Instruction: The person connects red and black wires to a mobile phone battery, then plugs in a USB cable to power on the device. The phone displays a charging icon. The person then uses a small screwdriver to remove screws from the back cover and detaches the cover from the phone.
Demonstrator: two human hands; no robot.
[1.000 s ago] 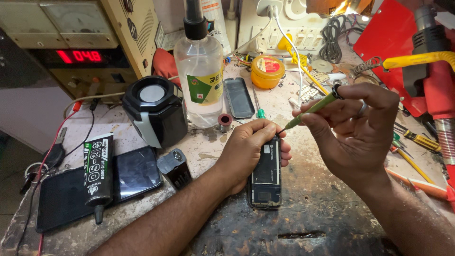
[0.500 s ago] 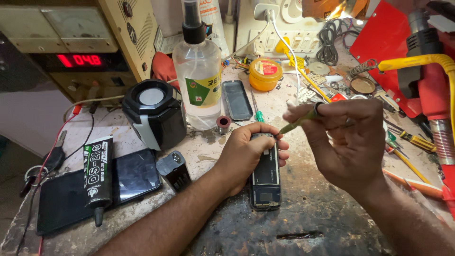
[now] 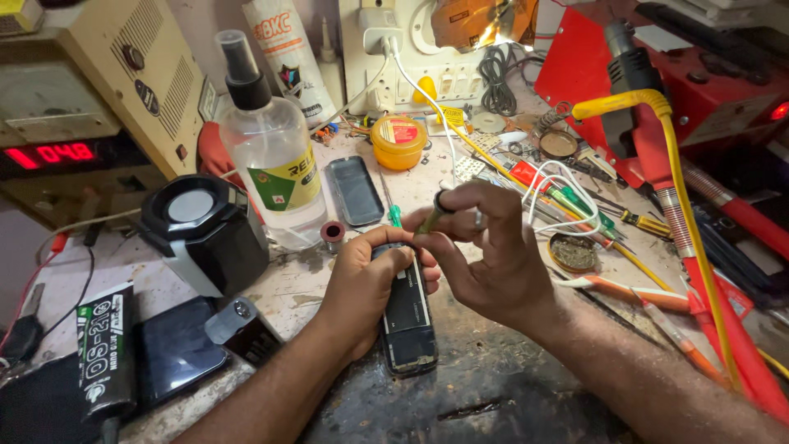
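**Two hands on an opened phone at a crowded bench**

The phone (image 3: 408,316), dark, narrow and opened, lies lengthwise on the worn bench (image 3: 493,386), near its front edge and between the two forearms. The left hand (image 3: 362,284) is closed over the phone's upper part, fingers curled around the far side, pinning it down. The right hand (image 3: 493,263) hovers just above the phone's top end, with a ring on one finger; thumb and fingertips pinch a slim screwdriver (image 3: 433,215) with a yellow-green shaft and dark cap. Its tip points down toward the phone, though the fingers hide it, so it probably touches but I cannot tell.

Just beyond the left hand lie a green-handled tool (image 3: 394,215), a small red ring (image 3: 333,233) and a dark phone cover (image 3: 355,191). A clear spray bottle (image 3: 271,156) stands behind those, beside a black speaker-like block (image 3: 201,230). An orange tin (image 3: 399,141) sits further back. At the left front corner lie a dark tube (image 3: 105,353) and a second phone (image 3: 177,349) with a glossy screen. A meter (image 3: 90,107) with red digits stands at the far left. To the right, a red and yellow hose (image 3: 686,222) runs across loose screwdrivers and white wires (image 3: 567,185).
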